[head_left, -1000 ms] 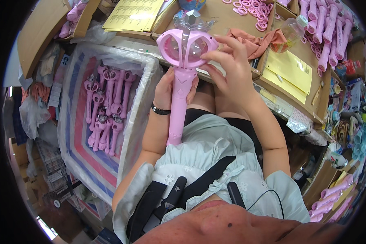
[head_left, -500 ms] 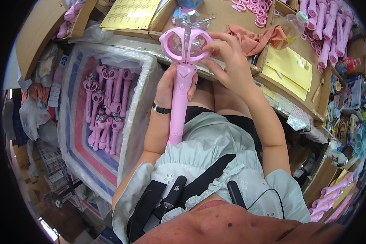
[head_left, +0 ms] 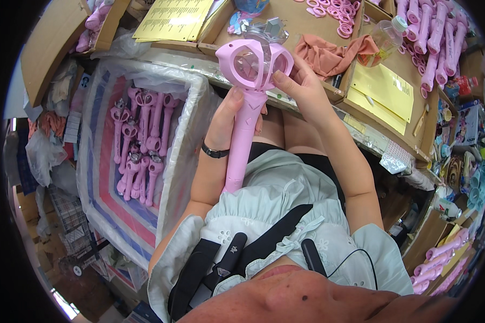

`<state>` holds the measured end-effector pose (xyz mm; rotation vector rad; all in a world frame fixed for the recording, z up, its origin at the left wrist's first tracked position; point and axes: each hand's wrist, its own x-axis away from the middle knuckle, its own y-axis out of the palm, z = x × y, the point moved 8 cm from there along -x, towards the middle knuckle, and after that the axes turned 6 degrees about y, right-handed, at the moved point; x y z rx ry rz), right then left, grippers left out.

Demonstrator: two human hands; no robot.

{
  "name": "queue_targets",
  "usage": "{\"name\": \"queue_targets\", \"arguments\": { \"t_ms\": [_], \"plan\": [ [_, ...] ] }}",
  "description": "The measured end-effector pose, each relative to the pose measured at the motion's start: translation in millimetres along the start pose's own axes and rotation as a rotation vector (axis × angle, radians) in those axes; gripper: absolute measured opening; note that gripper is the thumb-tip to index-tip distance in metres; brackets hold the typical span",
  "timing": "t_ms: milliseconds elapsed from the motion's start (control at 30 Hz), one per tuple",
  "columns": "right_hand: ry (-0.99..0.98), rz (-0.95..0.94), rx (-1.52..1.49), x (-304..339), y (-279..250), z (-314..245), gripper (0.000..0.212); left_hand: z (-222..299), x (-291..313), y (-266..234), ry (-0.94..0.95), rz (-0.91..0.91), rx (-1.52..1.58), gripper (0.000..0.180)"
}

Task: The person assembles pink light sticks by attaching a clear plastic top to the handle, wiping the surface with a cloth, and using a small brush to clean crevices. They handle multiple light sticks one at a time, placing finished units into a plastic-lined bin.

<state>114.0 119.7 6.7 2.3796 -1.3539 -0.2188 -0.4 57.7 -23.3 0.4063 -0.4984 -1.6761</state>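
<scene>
A pink toy wand [head_left: 246,126] stands upright in front of me, its lower end against my clothing. Its round head has pink arched frames around a clear globe, with a silver crown and a faceted clear gem on top. My left hand [head_left: 224,118] is closed around the handle just below the head. On the right side of the head, my right hand [head_left: 305,86] grips the pink frame, thumb in front and the other fingers partly hidden behind it.
At left, a plastic-lined crate [head_left: 196,107] holds several finished-looking wands [head_left: 140,140]. Ahead, cardboard trays contain pink rings [head_left: 342,11], an orange cloth [head_left: 326,56] and a clear bottle [head_left: 382,40]. Yellow sheets [head_left: 385,89] lie at right, with pink handles [head_left: 442,32] beyond.
The wand's head has turned about its handle and tipped slightly right. My right hand has moved from fingertip contact to a closer hold on the frame.
</scene>
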Motion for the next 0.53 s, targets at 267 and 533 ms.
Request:
{"name": "queue_targets", "arguments": {
  "t_ms": [267,533],
  "plan": [
    [-0.174,0.016,-0.074,11,9,-7,0.069,6,4,7,0.010,0.009,-0.053,0.054],
    [-0.220,0.055,-0.098,15,10,-10,0.074,-2,4,4,-0.057,-0.015,-0.008,0.062]
  ]
}}
